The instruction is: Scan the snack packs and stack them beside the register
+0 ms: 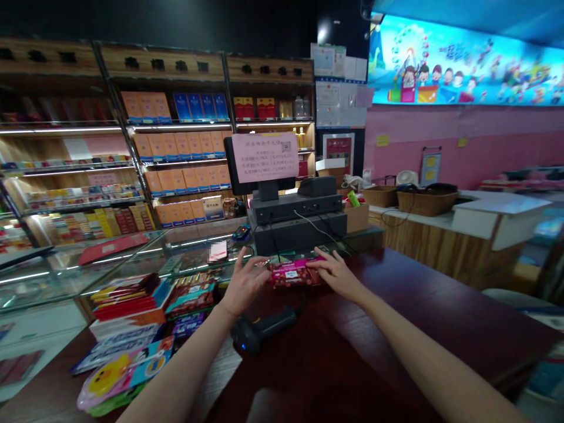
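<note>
Closest in, down in the lower left of the frame, there's a duck-decorated package (pixel 108 376), and a bit further up a messy pile of packets (pixel 132 299) that neither hand is touching. Can't tell if any of that has been dealt with or is left to do. A dark handheld scanner (pixel 249 338) is lying on the brown counter (pixel 396 352), lower middle of the frame, with a blue light showing and nobody holding it. Just past it, about mid-frame, is where the action is: a magenta-and-brown packet (pixel 291 275), pale label facing up. So I'd call it midway through handling this one: the person has both hands on it and it hasn't been let go. Left hand (pixel 247 282) has its fingers at the packet's left end, thumb sticking up and away; right hand (pixel 337 275) has fingertips over the right end. So the packet sits right between the two, fingers touching both ends, but honestly can't tell if it's properly pinched or just steadied, or if it's off the counter. Further back, upper middle, there's a monitor with a pink notice (pixel 264 157), then lit shelves (pixel 185 147) of boxes, upper left.
</note>
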The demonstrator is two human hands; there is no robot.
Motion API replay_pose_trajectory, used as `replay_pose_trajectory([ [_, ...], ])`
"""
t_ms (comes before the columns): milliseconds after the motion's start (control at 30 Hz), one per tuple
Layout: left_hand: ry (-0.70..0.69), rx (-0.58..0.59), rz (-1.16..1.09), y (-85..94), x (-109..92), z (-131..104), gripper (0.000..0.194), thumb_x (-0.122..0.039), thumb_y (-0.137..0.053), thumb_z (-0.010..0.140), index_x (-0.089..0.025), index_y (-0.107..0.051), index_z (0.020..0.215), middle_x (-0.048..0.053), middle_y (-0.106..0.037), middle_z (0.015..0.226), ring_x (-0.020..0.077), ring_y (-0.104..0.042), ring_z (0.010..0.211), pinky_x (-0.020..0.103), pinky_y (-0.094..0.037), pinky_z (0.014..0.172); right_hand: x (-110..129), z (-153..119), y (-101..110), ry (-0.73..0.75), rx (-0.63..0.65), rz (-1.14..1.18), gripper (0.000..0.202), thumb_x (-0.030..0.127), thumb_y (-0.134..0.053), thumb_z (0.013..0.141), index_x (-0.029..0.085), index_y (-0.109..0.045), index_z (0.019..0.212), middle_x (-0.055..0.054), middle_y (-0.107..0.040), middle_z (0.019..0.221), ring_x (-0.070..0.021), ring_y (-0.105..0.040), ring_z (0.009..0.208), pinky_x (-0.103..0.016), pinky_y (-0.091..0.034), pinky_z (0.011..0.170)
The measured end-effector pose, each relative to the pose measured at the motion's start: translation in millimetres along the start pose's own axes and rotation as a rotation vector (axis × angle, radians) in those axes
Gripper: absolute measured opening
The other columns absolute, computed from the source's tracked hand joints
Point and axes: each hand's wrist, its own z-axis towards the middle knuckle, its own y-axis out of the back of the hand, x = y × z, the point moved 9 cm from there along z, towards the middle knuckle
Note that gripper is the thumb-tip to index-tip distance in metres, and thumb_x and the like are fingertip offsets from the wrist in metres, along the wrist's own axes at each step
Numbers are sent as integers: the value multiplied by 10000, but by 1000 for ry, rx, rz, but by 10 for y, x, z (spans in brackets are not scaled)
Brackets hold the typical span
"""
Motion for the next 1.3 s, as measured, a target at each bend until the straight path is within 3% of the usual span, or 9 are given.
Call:
replay_pose_trajectory([
  [167, -110, 68, 38, -272, -112, 300, 127, -181, -537, 940, -229, -633, 873, -13, -745, 889, 191, -582, 1193, 565, -3, 1258, -237, 81, 156, -88, 87, 31, 500, 413, -272, 992, 301, -677, 1263, -30, -543, 1477, -255, -207, 1520, -633, -16, 1203],
  [333, -152, 104, 68, -620, -161, 533, 154, -158, -529, 936, -233, -659, 901, -3, -745, 901, 196, -580, 1182, 569, -52, 1261, -548, 172, 191, -151, 121, -28, 563, 462, -171, 1010, 344, -645, 1291, 25, -567, 1452, -277, -192, 1522, -675, -6, 1191],
  [700, -147, 145, 85, -1235, -186, 668, 123, -144, -569, 913, -215, -670, 903, -5, -736, 824, 198, -566, 1157, 564, -61, 1262, -1071, 222, 71, -205, 164, -135, 608, 502, -123, 1013, 313, -606, 1331, 6, -512, 1502, -284, -192, 1522, -701, -32, 1179],
  [1000, -170, 166, 60, -1499, -231, 661, 128, -154, -559, 924, -217, -668, 897, -4, -730, 836, 204, -576, 1144, 577, -49, 1255, -1178, 189, 51, -224, 200, -136, 629, 481, -87, 1011, 300, -573, 1368, -4, -513, 1502, -284, -178, 1525, -700, -34, 1179],
  [1300, -130, 174, 28, -1528, -221, 630, 134, -144, -563, 925, -224, -656, 868, -22, -722, 800, 183, -593, 1124, 554, -70, 1262, -1339, 137, -50, -273, 192, -51, 599, 516, -143, 1015, 301, -580, 1365, -12, -514, 1501, -278, -207, 1518, -690, -12, 1183],
])
